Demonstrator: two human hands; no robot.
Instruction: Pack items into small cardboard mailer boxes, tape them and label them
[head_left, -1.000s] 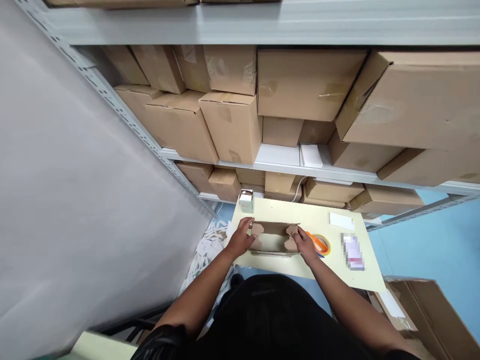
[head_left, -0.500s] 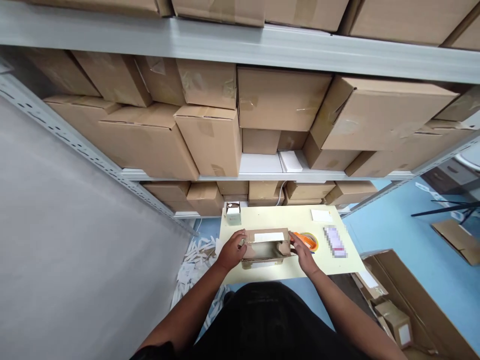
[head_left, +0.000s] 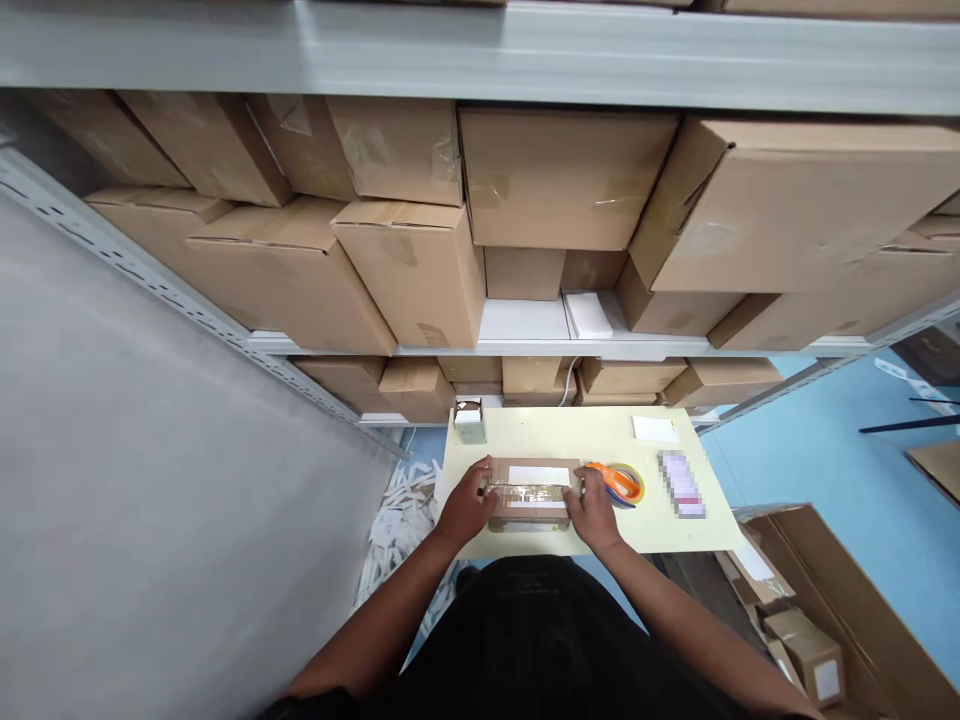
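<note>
A grey shelf (head_left: pixel 420 55) packed with cardboard boxes (head_left: pixel 566 180) stands behind the pale yellow tabletop (head_left: pixel 555 432). Off the tabletop's near right corner sits a big open carton (head_left: pixel 862 605) with smaller boxes inside; beyond the left edge, paper scraps (head_left: pixel 390 535) cover the floor. The brown box (head_left: pixel 534 493) lies left of centre toward the near edge, its top flaps down, with shiny tape and white strips along them. The left hand (head_left: pixel 466 502) grips its left end and the right hand (head_left: pixel 595 508) its right end, fingers bent around the sides, thumbs at the top. Near the right edge is a flat item (head_left: pixel 681 484), blurred out. Just beside the right hand lies an orange tool (head_left: pixel 616 480) with a yellow ring (head_left: pixel 641 484). A small open box (head_left: pixel 470 424) stands at the far left corner, a white pad (head_left: pixel 655 429) near the far right.
</note>
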